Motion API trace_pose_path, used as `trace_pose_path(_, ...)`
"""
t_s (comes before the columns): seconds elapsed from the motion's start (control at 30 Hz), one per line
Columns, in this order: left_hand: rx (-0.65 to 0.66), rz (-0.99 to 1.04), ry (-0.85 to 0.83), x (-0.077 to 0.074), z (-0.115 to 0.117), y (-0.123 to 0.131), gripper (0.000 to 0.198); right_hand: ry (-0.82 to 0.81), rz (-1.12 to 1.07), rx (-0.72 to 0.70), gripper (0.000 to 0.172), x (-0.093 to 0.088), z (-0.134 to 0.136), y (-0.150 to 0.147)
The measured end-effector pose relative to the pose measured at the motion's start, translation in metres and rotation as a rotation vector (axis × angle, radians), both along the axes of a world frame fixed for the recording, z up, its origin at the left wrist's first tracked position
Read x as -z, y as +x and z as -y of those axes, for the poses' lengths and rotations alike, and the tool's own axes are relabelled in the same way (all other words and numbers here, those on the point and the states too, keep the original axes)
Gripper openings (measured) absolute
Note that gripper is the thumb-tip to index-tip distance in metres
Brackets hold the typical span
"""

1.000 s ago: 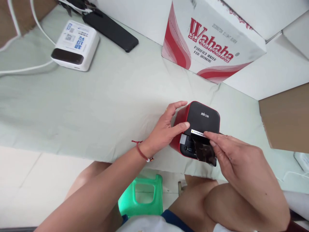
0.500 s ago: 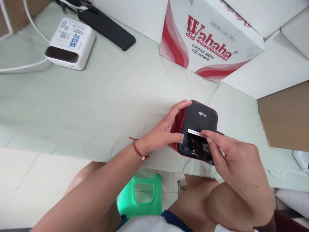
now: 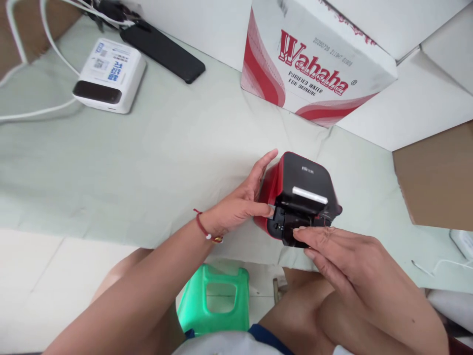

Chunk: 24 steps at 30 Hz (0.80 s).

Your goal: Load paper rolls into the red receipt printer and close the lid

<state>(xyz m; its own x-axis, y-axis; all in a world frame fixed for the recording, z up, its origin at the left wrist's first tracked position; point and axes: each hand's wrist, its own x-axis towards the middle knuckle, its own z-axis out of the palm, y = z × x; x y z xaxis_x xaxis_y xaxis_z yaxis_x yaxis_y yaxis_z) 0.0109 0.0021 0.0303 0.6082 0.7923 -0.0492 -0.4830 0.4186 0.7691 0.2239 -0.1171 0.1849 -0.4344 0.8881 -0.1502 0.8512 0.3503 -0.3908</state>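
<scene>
Red-and-black printer (image 3: 301, 190) between both hands, before "Wahaha" carton (image 3: 318, 64).

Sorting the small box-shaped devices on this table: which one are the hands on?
The red-and-black one at the near edge: left hand on its side, right hand at its front. The white one lies untouched, far left, beside the black phone.

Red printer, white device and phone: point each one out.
Red printer (image 3: 303, 173): head view, on its black top.
White device (image 3: 111, 69): head view, on its labelled top.
Phone (image 3: 162, 49): head view, on the middle of its black back.
</scene>
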Motion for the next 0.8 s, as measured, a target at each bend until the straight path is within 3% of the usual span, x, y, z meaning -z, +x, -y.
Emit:
trace_pose_path(0.13,0.024,0.047,0.003,0.001,0.003,0.002,0.104,0.067,-0.043,-0.004,0.036,0.007,-0.017,0.003)
trace_pose_path(0.27,0.006,-0.027,0.011,0.001,0.010,0.002,0.088,0.172,-0.065,0.236,0.031,0.037,-0.042,0.003)
trace_pose_path(0.43,-0.233,-0.067,-0.141,0.001,0.007,0.004,0.047,0.204,0.158,0.383,0.037,0.074,-0.062,0.003)
trace_pose_path(0.57,-0.388,-0.206,-0.242,-0.001,-0.002,0.005,0.021,0.144,0.348,0.378,0.045,0.074,-0.066,-0.001)
trace_pose_path(0.8,-0.269,-0.241,-0.256,-0.013,-0.003,0.005,0.009,-0.091,0.651,0.413,0.037,0.057,-0.085,-0.019)
